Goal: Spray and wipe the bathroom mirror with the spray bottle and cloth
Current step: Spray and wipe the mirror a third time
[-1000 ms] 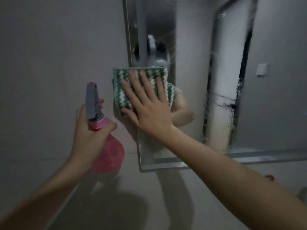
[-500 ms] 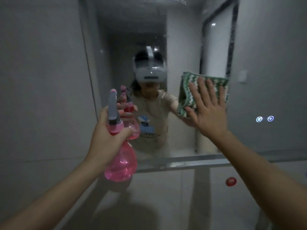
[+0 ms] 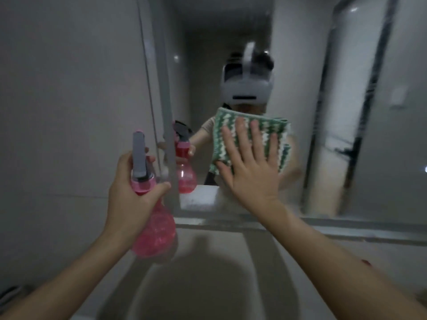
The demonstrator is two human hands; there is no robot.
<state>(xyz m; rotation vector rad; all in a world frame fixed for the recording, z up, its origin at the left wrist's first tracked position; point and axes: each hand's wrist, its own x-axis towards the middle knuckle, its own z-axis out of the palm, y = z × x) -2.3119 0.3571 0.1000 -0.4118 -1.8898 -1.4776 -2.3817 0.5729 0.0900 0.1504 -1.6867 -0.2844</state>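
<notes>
A large wall mirror [image 3: 369, 135] fills the upper right of the view, and it reflects a person wearing a headset. My right hand [image 3: 251, 167] lies flat, fingers spread, and presses a green-and-white striped cloth [image 3: 265, 128] against the lower middle of the glass. My left hand [image 3: 131, 188] grips the neck of a pink spray bottle [image 3: 154, 229] with a grey trigger head, held upright just left of the mirror's left edge. The bottle's reflection shows in the glass beside it.
The mirror's metal bottom frame [image 3: 346, 229] runs across under my right hand. Grey tiled wall [image 3: 69, 100] lies to the left. A pale basin [image 3: 196, 285] sits below, between my forearms. A small red object [image 3: 366, 262] peeks out past my right forearm.
My right hand has slid the cloth across the glass: from the left edge out to the right, then back toward the middle and lower. The bottle stays upright in my left hand.
</notes>
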